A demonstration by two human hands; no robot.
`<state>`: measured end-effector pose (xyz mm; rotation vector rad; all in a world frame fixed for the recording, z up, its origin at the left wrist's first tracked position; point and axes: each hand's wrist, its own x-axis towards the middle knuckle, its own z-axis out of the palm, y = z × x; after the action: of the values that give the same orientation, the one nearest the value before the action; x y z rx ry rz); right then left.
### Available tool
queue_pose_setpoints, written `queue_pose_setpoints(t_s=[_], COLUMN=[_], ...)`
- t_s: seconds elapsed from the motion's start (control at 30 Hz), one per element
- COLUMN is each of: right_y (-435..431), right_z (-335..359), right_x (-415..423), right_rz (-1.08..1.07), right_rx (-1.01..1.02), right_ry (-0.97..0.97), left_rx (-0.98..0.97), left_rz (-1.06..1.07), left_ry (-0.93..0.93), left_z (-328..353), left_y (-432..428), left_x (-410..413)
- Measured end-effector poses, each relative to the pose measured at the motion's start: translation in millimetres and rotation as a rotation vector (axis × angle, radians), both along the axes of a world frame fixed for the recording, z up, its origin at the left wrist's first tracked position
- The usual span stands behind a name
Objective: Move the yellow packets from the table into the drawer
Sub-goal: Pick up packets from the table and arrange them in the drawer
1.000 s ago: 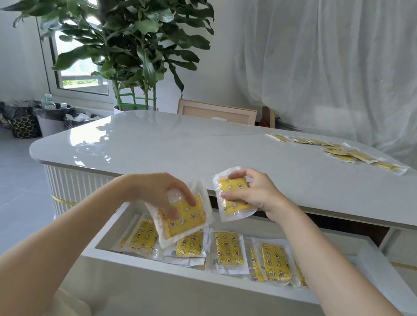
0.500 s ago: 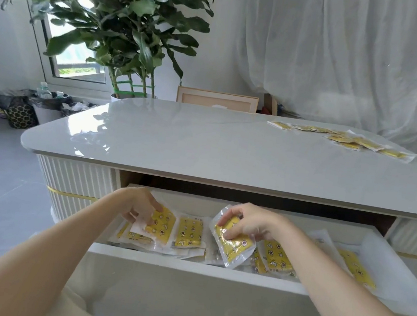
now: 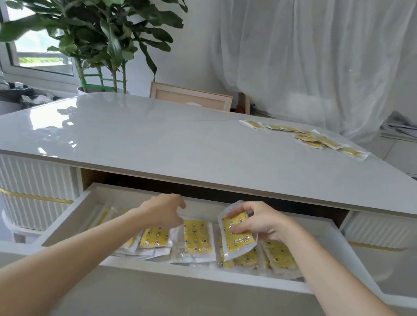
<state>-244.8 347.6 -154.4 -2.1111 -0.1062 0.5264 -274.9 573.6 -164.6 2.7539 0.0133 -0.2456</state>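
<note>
One pale table spreads beyond the left hand and right hand, and its open drawer lies under both. Loose yellow packets sit far beyond the right hand, with stored packets beneath it. The right hand pinches a tilted packet. The left hand reaches down onto the stored packets, and whether it grips one cannot be told.

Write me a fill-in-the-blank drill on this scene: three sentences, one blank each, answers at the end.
1. The right hand holds one ____ packet, tilted, over the drawer.
2. The drawer is ____, not shut.
3. The loose packets on the table lie near its far ____ corner.

Missing words: yellow; open; right.
</note>
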Motion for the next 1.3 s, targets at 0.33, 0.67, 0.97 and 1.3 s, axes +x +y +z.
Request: queue_pose_setpoints(t_s=[0.33,0.67,0.97,1.3], right_y=[-117.7,-132.5,-121.7,-97.6], right_z=[-10.4,-23.4,-25.1,22.6], right_x=[4.0,12.1,0.2,-23.8], right_rz=[-0.370,-0.239,0.051,0.105], right_rx=[-0.162,-0.793,-0.855,-0.717], right_ry=[-0.097,-0.391,-0.093,-0.305], left_rx=[-0.198,-0.167,-0.200,-0.338], left_rz=[-0.272,-0.278,-0.286,-0.229], left_ry=[-0.097,-0.132,-0.130,-0.205], left_z=[-7.2,-16.8,-14.7,7.5], left_y=[-103.6,-102.1,-106.2,-86.0], left_x=[-1.2,4.3,-1.9,-13.6])
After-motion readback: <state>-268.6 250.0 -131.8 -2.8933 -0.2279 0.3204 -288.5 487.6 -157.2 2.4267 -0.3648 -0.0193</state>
